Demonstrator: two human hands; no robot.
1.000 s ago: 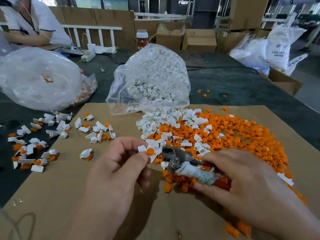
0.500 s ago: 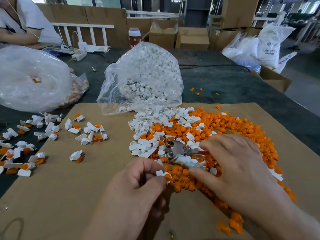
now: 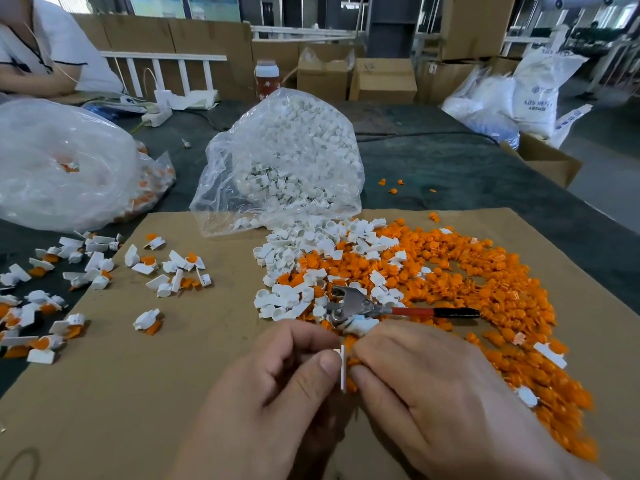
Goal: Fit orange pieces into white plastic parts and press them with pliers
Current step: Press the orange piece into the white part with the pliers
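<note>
My left hand [image 3: 277, 386] pinches a small white plastic part [image 3: 343, 367] between thumb and fingers. My right hand [image 3: 426, 386] meets it from the right, its fingertips pinching an orange piece [image 3: 350, 362] against the white part. The pliers [image 3: 381, 308], with a red and black handle, lie free on the pile just beyond my hands. A heap of loose orange pieces [image 3: 485, 289] and white parts [image 3: 311, 247] covers the cardboard sheet [image 3: 173, 375].
A clear bag of white parts [image 3: 284, 161] stands behind the heap. Assembled white-and-orange pieces [image 3: 69, 271] lie scattered at the left. A large clear bag [image 3: 59, 161] sits at far left. Another person's arm [image 3: 31, 81] is at the top left. Boxes stand behind the table.
My right hand has let go of the pliers, which now lie on the pile. Both hands came together nearer to me, around the white part.
</note>
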